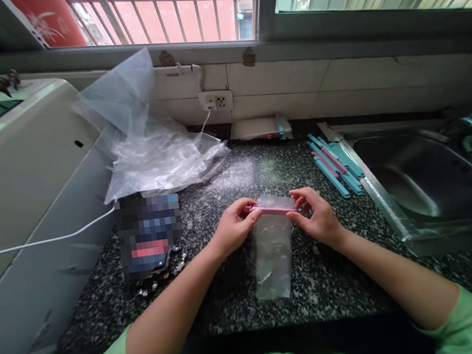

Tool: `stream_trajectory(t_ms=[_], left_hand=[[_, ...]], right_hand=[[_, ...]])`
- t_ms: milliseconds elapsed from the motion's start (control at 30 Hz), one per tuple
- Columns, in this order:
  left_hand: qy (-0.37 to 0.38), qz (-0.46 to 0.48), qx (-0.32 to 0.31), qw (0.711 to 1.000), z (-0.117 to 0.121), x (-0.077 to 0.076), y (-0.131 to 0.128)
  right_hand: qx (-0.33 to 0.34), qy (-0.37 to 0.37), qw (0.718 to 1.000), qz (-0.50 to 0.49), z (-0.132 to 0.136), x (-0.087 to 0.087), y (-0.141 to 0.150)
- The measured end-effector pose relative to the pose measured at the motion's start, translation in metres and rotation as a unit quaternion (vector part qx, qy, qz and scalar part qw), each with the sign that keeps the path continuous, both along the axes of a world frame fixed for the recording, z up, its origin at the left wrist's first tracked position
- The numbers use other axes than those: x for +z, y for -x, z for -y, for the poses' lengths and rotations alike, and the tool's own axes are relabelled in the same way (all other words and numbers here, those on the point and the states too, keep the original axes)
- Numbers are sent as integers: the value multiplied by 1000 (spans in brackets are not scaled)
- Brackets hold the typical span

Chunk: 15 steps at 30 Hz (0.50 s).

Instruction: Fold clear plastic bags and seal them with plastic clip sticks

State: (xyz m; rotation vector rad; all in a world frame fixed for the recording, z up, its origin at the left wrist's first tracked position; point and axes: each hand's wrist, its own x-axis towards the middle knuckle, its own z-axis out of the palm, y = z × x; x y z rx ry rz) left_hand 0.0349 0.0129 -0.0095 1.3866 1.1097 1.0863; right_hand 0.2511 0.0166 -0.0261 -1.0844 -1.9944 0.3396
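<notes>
A pink bag sealing clip lies across the upper part of a clear plastic bag, which hangs toward the counter's front edge. My left hand pinches the clip's left end between thumb and fingers. At the other end, my right hand grips the clip and the bag's right top corner, thumb below and index finger above. A short strip of the bag shows above the clip. Whether the clip is fully closed along its length I cannot tell.
Blue and pink clips lie beside the steel sink. Clear plastic bags are heaped at the back left. A blurred-out phone with a beaded strap lies on the left. Against the wall rests a flat clipped bag near a socket.
</notes>
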Motion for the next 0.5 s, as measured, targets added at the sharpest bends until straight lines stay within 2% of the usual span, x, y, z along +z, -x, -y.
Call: stream_trajectory(t_ms=[133,333,500], left_hand=[[-36,-34,-6,999,-2,-4,1],[-147,-192,1,970,-8,-5,7],[-179,-236,-2,955,-10,-7,9]], right_hand=[[14,74,997,29,-4,-1,0],[27,96,995,20,-6,-4,1],[26,107,994,17,-7,-4,0]])
